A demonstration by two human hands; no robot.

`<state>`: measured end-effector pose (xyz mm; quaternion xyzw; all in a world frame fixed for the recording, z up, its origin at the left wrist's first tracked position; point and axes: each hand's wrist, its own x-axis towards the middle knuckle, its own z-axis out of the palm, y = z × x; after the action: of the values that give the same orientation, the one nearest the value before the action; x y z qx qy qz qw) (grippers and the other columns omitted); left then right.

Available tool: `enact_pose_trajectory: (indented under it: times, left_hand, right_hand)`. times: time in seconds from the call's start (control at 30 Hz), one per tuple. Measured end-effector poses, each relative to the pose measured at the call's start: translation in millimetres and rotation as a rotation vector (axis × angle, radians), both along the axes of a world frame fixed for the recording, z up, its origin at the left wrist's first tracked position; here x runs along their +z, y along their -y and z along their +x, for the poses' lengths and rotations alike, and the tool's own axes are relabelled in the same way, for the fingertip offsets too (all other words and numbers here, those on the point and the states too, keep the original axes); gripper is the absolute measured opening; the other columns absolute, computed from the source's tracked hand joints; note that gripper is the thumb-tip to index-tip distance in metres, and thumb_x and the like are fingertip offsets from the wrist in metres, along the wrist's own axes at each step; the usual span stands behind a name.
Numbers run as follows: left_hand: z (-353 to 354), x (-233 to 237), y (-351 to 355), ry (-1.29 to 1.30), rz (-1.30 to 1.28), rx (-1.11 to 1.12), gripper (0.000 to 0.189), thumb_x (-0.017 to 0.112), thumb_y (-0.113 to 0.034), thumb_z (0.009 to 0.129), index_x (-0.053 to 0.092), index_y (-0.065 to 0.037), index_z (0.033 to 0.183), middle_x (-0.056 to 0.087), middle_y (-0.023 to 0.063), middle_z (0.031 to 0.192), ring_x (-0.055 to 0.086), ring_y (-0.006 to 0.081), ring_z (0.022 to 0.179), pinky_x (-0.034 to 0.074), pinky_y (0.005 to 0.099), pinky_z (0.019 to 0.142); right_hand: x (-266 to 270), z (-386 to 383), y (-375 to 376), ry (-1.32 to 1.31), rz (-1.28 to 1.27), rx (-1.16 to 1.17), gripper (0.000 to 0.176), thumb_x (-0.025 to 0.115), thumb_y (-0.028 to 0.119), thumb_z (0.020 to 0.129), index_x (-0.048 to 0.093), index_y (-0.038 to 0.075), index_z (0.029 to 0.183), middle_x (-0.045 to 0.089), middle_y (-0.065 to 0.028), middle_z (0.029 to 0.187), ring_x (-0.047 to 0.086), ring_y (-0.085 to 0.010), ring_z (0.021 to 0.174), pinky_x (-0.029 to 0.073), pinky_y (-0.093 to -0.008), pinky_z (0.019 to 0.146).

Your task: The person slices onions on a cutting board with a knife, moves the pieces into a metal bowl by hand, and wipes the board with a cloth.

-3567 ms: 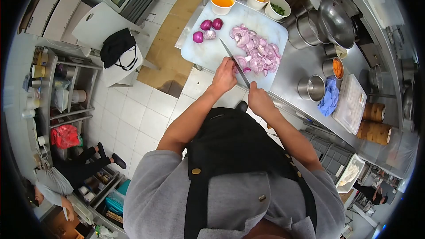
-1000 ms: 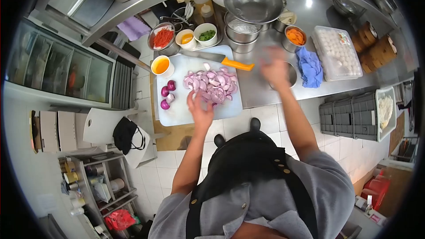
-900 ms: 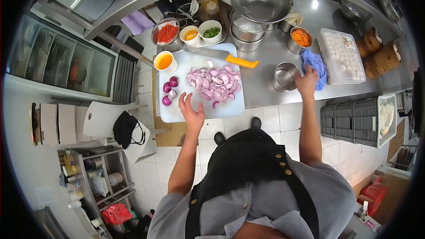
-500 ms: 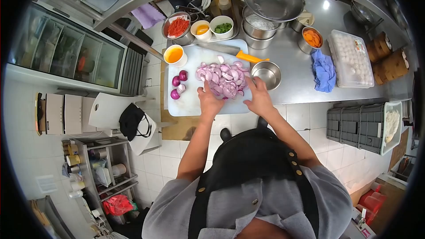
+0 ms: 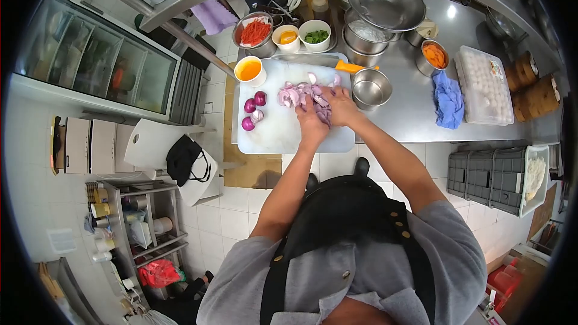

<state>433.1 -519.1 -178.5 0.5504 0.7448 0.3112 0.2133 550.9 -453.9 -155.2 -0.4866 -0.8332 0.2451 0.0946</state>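
Note:
Sliced red onion (image 5: pixel 293 92) lies heaped on the white cutting board (image 5: pixel 268 138). My left hand (image 5: pixel 312 125) presses into the heap from the near side, its fingers curved over slices. From the right, my right hand (image 5: pixel 343 108) closes on the same heap, almost touching my left; some fingertips are hidden among the slices. Several whole small red onions (image 5: pixel 249 106) sit at the board's left. A knife with an orange handle (image 5: pixel 350 67) rests along the far edge, and an empty steel bowl (image 5: pixel 371 88) stands right of the board.
Behind the board are a cup of orange liquid (image 5: pixel 250 71), a bowl of red shreds (image 5: pixel 255 32), a cup of chopped greens (image 5: pixel 316 36) and stacked steel bowls (image 5: pixel 385 3). To the right lie a blue cloth (image 5: pixel 448 99) and a lidded plastic box (image 5: pixel 483 87).
Both hands have come together around the onion slices, squeezing the spread heap into a narrower one. The whole view has shifted slightly.

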Motion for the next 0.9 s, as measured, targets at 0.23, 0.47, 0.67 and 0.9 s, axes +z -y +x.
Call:
enact_pose_trajectory:
  times: [0.23,0.47,0.67,0.9]
  left_hand:
    - [-17.7,-8.4,-8.5,0.226,0.234,0.016,0.083,0.075,-0.002,0.059,0.041,-0.004,0.134,0.041,0.0248,0.126,0.045,0.041,0.116,0.04,0.0432,0.101]
    - [-28.3,29.5,-18.4,0.101,0.315,0.045,0.07,0.076,-0.005,0.058,0.05,-0.005,0.124,0.051,0.0222,0.114,0.048,0.0393,0.111,0.04,0.0437,0.098]
    - [26.0,82.9,-41.4,0.162,0.327,-0.061,0.061,0.071,-0.006,0.063,0.054,-0.002,0.121,0.056,0.0215,0.107,0.054,0.0379,0.105,0.043,0.0442,0.093]
    - [93.9,83.4,-128.8,0.496,-0.47,-0.379,0.042,0.068,-0.006,0.067,0.062,0.004,0.107,0.066,0.0245,0.091,0.068,0.0343,0.08,0.054,0.0412,0.065]
  right_hand:
    - [-4.0,-21.4,-11.5,-0.22,-0.191,0.083,0.083,0.071,0.0,0.058,0.045,0.011,0.136,0.046,-0.0188,0.133,0.043,-0.037,0.125,0.042,-0.0403,0.101]
    - [3.6,-42.5,-23.1,-0.599,-0.222,0.051,0.069,0.067,0.0,0.062,0.051,0.008,0.128,0.055,-0.0167,0.126,0.054,-0.0316,0.116,0.044,-0.0358,0.097]
    - [70.7,22.7,-29.7,-0.535,-0.179,-0.043,0.063,0.068,0.002,0.063,0.054,0.006,0.124,0.06,-0.016,0.12,0.058,-0.0301,0.111,0.046,-0.0354,0.093]
    - [52.9,109.2,-74.3,-0.299,-0.551,-0.399,0.054,0.07,-0.003,0.054,0.063,-0.002,0.107,0.067,-0.0145,0.097,0.063,-0.0243,0.085,0.051,-0.035,0.069]
